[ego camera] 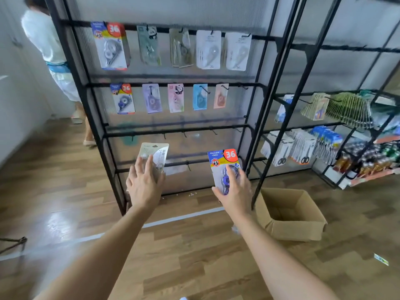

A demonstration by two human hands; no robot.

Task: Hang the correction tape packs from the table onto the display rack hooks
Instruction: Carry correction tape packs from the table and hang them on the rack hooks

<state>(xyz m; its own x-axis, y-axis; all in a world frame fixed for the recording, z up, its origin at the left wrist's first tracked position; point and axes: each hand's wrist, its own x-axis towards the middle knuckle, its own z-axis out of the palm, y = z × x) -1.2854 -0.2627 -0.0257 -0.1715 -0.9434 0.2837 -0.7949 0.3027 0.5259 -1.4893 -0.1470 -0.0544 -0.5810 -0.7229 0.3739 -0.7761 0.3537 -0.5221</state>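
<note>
Left hand [144, 184] pinches pale pack [155, 154]; right hand [234, 192] grips blue pack [223, 164]. Risk: two-handed hanging may miss the empty hooks [184, 134] above, dropping a pack.

We have one view only, from a wide-angle camera worn on the head, facing forward and tipped somewhat down. Both forearms enter at the bottom edge and run up toward the middle of the frame, where the left hand [144, 182] and right hand [234, 191] sit, so we look along the arms from behind them. The display rack [188, 84] faces us nearly square and fills the upper centre, near enough for its rails and hooks to read. Its posts lean outward toward the upper corners. The wooden floor [194, 256] takes the lower half. A second rack [346, 48] shows at the right, seen at a slant.
</note>
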